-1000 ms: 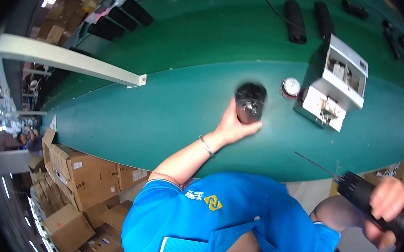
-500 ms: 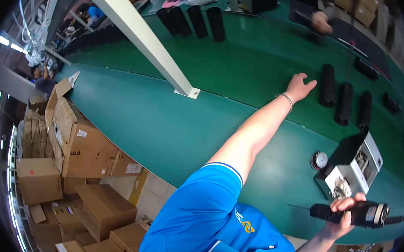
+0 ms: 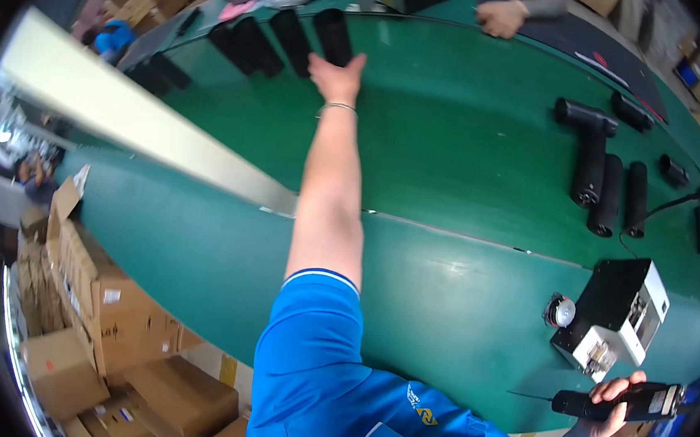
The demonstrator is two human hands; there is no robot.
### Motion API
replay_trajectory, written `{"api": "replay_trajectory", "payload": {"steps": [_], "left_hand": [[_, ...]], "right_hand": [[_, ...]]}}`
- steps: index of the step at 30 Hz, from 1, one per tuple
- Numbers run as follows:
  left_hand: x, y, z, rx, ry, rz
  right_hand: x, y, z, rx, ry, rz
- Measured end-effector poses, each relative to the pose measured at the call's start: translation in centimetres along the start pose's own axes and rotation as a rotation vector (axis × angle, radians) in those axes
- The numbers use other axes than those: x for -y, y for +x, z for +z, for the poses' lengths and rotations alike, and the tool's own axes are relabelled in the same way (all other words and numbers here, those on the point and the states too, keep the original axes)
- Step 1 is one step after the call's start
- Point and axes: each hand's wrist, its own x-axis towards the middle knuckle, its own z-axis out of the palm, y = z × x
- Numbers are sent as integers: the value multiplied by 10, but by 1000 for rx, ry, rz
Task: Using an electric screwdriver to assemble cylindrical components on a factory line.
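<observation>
My left hand [image 3: 337, 78] is stretched far across the green surface. Its thumb and fingers are apart, on either side of the near end of a black cylinder [image 3: 331, 34]; whether they touch it I cannot tell. More black cylinders [image 3: 289, 40] lie in a row to the left of that one. At the lower right, my right hand [image 3: 613, 401] is closed around a black electric screwdriver [image 3: 652, 403], whose long thin bit points left. Just beyond it is a black and white box-shaped screw feeder [image 3: 612, 316], with a small round metal part [image 3: 559, 310] beside it.
A pistol-shaped black part [image 3: 588, 148] and further black tubes [image 3: 607, 195] lie at the right. Another person's hand [image 3: 502, 19] rests at the far edge by a dark mat [image 3: 561, 37]. A pale metal post [image 3: 151, 110] slants across the left. Cardboard boxes [image 3: 138, 312] stand lower left.
My left hand has swung left from beside the right-hand tubes to the far row of cylinders. The right hand keeps the screwdriver. The other person's hand has moved left. The view has shifted.
</observation>
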Motion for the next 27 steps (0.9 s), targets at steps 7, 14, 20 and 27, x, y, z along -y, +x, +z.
{"api": "replay_trajectory", "payload": {"steps": [7, 14, 20, 27], "left_hand": [[10, 12, 13, 120, -181, -112], [-67, -93, -46, 606, -469, -34], [-157, -217, -172, 1229, -534, -6], [-167, -313, -251, 1513, -565, 160]], "right_hand": [[-7, 4, 8, -4, 42, 1], [16, -1, -10, 26, 29, -118], [80, 9, -63, 139, 82, -412], [78, 40, -81, 171, 8, -501]]}}
